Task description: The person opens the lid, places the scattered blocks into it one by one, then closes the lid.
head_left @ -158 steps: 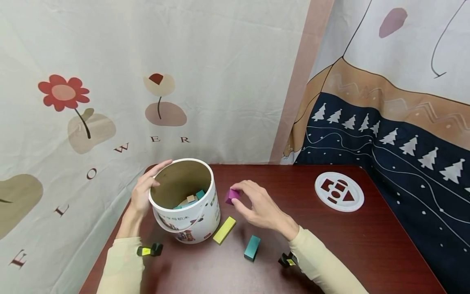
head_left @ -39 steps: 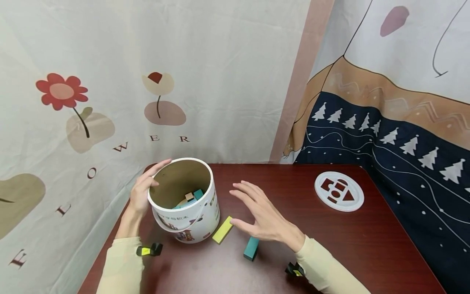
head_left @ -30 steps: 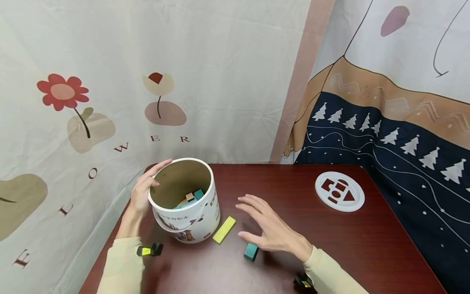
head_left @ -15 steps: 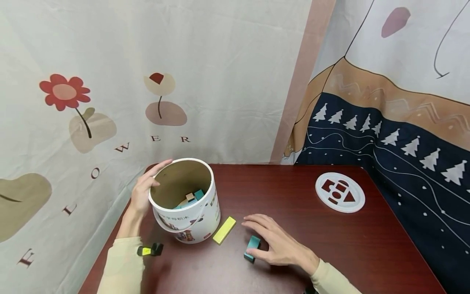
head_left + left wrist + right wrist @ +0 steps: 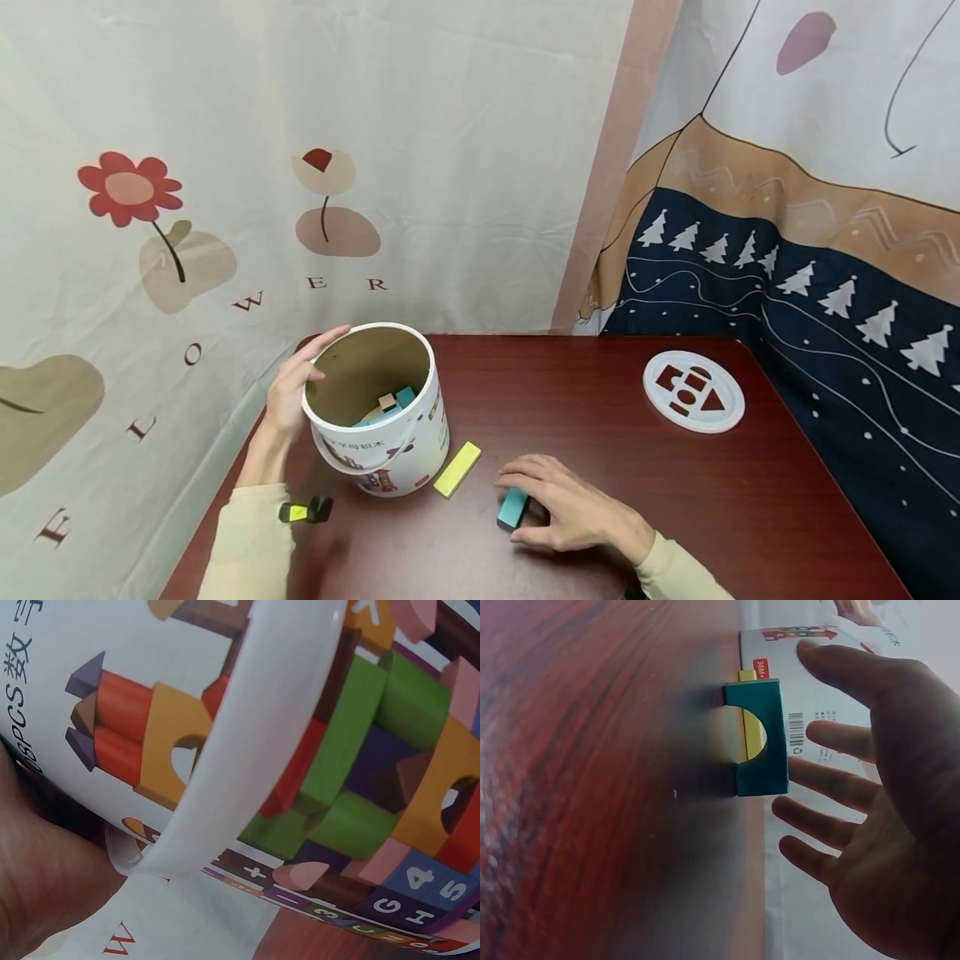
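My left hand (image 5: 288, 396) holds the rim of a white bucket (image 5: 408, 454), with the thumb over the edge. In the left wrist view the printed bucket wall (image 5: 45, 761) and its handle (image 5: 255, 750) fill the picture. Several wooden blocks (image 5: 387, 402) lie inside. My right hand (image 5: 573, 508) is spread around a teal arch block (image 5: 513, 508) on the table. In the right wrist view the arch block (image 5: 776, 739) shows its half-round cutout; the fingers are apart and loosely bent beside it, and contact cannot be told.
A yellow rectangular block (image 5: 457, 470) lies on the dark red table (image 5: 570, 383) between the bucket and my right hand. Farther right is a white round plate with shaped cutouts (image 5: 693, 392). Printed curtains (image 5: 480, 167) hang behind the table.
Earlier my right hand held a purple block beside the bucket; that block is no longer visible. The hand has since moved nearer and lowered around the teal arch block. The left hand keeps its place.
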`<state>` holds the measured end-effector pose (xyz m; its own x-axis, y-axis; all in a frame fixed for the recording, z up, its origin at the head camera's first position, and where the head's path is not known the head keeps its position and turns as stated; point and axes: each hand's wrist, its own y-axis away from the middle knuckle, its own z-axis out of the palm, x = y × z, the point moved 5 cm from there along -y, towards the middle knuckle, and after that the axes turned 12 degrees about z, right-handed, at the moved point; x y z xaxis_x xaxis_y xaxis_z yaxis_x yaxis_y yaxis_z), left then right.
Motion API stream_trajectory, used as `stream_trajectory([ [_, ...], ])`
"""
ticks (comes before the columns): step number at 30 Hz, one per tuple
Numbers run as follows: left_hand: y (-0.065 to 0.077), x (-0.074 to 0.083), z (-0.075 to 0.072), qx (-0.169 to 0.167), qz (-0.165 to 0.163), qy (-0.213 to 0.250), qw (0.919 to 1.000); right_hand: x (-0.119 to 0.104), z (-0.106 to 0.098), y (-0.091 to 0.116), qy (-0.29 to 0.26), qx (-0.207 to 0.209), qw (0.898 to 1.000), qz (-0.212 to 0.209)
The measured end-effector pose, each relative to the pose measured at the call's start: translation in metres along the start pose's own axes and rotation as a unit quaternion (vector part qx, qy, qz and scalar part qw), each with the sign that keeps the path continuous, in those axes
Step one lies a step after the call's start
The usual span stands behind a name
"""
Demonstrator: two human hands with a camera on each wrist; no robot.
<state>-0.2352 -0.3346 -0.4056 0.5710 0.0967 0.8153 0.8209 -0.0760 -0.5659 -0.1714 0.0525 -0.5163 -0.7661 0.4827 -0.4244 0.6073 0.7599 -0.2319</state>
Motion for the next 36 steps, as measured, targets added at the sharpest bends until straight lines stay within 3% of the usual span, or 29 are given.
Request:
stream_trajectory([
  [11,0.000,0.000,-0.001,0.000,0.002,0.005,1.0000,0.002,0.006,-0.001,0.011,-0.017,1.000,-0.001],
  [36,0.001,0.001,0.000,-0.001,-0.001,0.002,1.0000,0.006,0.014,-0.001,0.014,-0.009,1.000,-0.008],
])
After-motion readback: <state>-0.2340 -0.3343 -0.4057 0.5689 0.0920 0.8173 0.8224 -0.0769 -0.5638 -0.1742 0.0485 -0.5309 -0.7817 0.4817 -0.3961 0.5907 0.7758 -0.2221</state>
